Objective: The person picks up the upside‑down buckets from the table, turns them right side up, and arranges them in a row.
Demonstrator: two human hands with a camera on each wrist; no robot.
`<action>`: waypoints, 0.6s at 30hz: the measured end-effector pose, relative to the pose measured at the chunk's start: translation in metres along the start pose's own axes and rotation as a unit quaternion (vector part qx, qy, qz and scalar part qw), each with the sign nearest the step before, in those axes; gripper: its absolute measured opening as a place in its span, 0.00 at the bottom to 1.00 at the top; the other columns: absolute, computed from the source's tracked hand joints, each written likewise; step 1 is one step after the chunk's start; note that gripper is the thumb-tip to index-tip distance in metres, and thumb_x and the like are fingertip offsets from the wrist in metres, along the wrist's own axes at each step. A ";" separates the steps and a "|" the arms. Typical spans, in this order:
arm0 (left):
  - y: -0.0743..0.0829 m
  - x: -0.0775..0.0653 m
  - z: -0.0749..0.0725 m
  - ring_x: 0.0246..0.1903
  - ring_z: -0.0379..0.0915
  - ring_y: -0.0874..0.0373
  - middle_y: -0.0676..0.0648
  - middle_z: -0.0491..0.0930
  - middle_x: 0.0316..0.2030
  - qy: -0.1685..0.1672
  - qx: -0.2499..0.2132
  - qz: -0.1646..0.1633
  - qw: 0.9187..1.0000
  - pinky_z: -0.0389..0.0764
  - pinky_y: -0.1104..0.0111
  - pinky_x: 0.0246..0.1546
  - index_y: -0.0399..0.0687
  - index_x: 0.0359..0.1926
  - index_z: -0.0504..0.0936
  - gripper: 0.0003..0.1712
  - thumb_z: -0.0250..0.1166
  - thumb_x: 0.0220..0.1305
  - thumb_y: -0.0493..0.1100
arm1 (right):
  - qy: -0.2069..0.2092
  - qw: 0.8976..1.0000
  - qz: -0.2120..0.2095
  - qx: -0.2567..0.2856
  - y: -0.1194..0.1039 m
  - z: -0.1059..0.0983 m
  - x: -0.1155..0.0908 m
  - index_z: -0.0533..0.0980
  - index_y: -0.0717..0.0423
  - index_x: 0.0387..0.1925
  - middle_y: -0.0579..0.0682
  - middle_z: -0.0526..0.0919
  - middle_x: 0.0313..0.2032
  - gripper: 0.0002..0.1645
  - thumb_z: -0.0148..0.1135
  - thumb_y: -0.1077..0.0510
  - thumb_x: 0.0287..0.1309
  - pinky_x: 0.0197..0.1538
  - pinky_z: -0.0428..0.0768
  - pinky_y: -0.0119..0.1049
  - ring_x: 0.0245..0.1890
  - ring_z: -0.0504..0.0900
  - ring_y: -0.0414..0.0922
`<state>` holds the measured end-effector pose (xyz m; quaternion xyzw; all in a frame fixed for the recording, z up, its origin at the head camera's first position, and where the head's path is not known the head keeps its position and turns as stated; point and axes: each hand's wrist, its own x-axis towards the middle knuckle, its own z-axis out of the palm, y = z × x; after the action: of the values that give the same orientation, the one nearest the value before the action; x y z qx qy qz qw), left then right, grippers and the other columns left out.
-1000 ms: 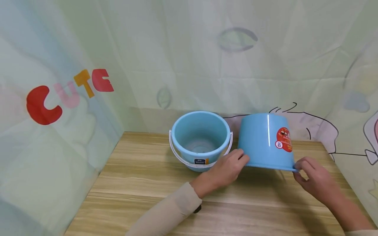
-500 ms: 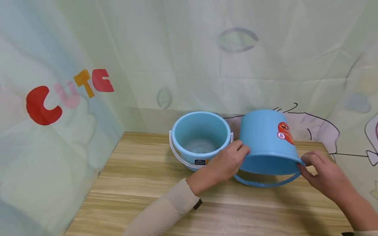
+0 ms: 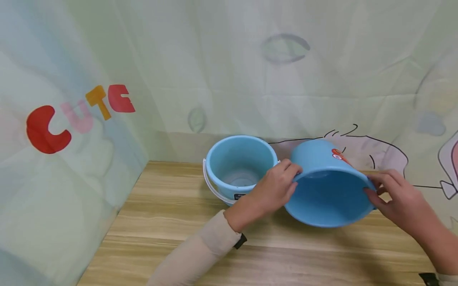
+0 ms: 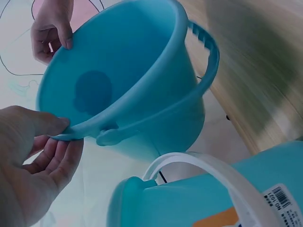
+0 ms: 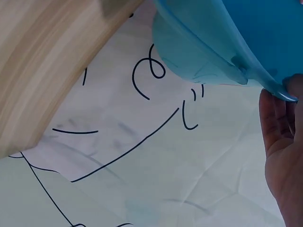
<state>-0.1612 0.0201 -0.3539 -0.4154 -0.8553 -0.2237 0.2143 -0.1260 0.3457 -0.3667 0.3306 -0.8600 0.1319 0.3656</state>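
Note:
A blue bucket (image 3: 329, 198) is held tilted between both hands, its mouth facing the head camera and its inside showing. My left hand (image 3: 277, 182) pinches the rim at its left side, thumb on the inner side and fingers beneath in the left wrist view. Opposite, my right hand (image 3: 398, 196) pinches the rim on the right. The bucket's blue handle (image 4: 210, 61) hangs behind its outer wall in the left wrist view. Left of it, a second light-blue bucket (image 3: 218, 174) with a white handle (image 3: 211, 186) stands upright, partly hidden by my left hand.
Both buckets are toward the back of a wood-grain table (image 3: 171, 222). A printed curtain (image 3: 229, 71) with drawn shapes hangs right behind the table and along its left side. A red sticker (image 3: 340, 156) shows on the tilted bucket's outer wall.
The held bucket has tipped from nearly upside down until its mouth faces the head camera. My right hand has shifted slightly right and up with the rim; the white-handled bucket stays put.

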 end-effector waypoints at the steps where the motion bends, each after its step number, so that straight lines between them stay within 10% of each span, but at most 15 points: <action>1: 0.000 0.001 -0.001 0.44 0.81 0.57 0.44 0.81 0.45 -0.001 -0.004 -0.003 1.000 0.83 0.74 0.46 0.39 0.55 0.80 0.16 0.68 0.69 0.36 | -0.004 1.000 0.005 0.000 0.000 -0.002 0.001 0.79 0.68 0.47 0.56 0.79 0.40 0.42 0.38 0.33 0.78 0.35 0.78 0.15 0.34 0.76 0.33; 18: 0.006 0.021 -0.016 0.45 0.80 0.56 0.44 0.81 0.46 -0.027 -0.005 -0.051 0.998 0.83 0.75 0.43 0.40 0.62 0.79 0.21 0.66 0.70 0.36 | -0.029 0.998 0.032 -0.040 0.002 -0.012 0.022 0.79 0.69 0.54 0.60 0.80 0.41 0.47 0.34 0.31 0.77 0.34 0.73 0.10 0.27 0.84 0.50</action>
<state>-0.1652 0.0270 -0.3285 -0.3778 -0.8800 -0.2270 0.1771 -0.1322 0.3423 -0.3422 0.2917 -0.8849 0.0993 0.3494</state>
